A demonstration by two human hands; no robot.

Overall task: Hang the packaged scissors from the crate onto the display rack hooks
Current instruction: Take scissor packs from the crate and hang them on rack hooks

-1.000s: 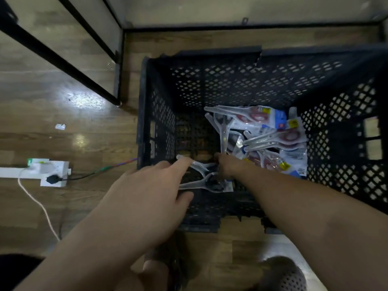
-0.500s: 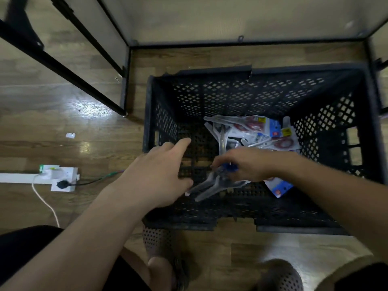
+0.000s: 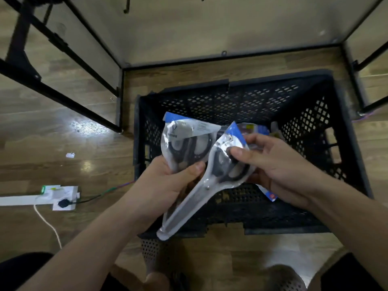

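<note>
Above the crate [image 3: 231,101], the left hand [image 3: 159,185] gripped one scissors pack [image 3: 186,137], the right hand [image 3: 279,171] pinched a second pack [image 3: 210,181]; hanging still lay ahead, with other packs [image 3: 255,129] left inside.

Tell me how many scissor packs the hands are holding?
2. One pack is gripped by the left hand; the other pack is pinched by the right hand, both above the crate. More packs lie inside, mostly hidden.

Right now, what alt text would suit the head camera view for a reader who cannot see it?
A person's left hand holds one pack of black-handled scissors and the right hand pinches a second pack, both above a black mesh crate on a wooden floor. More packs lie in the crate.
</note>
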